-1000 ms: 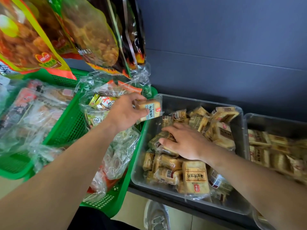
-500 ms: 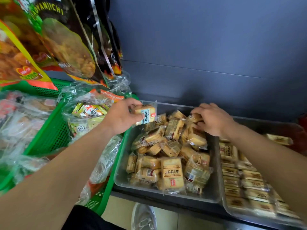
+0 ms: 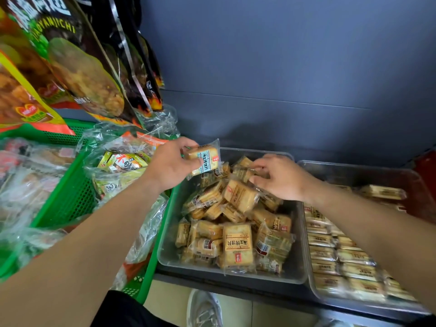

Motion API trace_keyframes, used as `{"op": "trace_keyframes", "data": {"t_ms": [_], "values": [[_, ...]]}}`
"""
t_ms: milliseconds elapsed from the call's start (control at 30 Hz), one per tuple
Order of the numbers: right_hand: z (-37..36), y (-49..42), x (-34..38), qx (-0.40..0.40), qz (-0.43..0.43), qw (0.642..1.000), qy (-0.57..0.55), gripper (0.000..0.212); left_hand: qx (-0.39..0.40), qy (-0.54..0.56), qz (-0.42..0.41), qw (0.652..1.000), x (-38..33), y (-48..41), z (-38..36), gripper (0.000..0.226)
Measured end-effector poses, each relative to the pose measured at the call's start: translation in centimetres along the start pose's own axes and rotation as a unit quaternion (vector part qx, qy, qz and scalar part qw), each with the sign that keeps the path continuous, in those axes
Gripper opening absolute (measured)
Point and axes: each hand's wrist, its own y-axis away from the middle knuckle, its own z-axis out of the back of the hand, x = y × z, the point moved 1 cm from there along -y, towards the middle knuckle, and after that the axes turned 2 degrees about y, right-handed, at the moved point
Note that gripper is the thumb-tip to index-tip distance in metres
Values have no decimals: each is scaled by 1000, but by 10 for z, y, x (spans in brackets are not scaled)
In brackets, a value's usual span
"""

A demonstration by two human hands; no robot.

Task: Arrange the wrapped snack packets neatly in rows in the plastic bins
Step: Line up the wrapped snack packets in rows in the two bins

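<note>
Item: held packet, pinched in left hand, long axis tilted, over the far-left corner of clear bin.
Loose packets: heaped below and to its right.
Right hand: nearer the heap, fingers curled at its far end; whether it grips one is unclear.

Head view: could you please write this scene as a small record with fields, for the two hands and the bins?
left hand: holds one wrapped packet above the left rear corner of the middle bin
right hand: fingers curled at packets at the back of the heap; grip unclear
middle bin: packets in a loose heap
right bin: packets in rows
green basket: left of the middle bin, holds bagged snacks
</note>
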Motion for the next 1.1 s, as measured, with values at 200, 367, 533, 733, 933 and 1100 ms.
{"op": "trace_keyframes", "data": {"t_ms": [200, 367, 533, 733, 933, 1100], "values": [[-23, -19, 3, 96, -154, 982, -53, 87, 3, 4, 4, 1000, 7, 1, 5, 30], [-36, -32, 21, 56, -75, 996, -3, 82, 6, 2, 5, 1000, 11, -1, 5, 36], [-32, -31, 28, 52, 68, 996, -27, 47, -6, 11, 17, 1000, 16, -6, 8, 36], [-27, -57, 13, -45, -96, 994, -6, 45, -35, 16, 31, 999, 21, -8, 11, 33], [-39, -62, 22, -35, -113, 992, 49, 35, -44, 14, 37, 998, 26, -9, 16, 41], [-41, -67, 18, -24, -97, 995, 31, 70, -39, 28, 37, 998, 24, -8, 18, 39]]}}
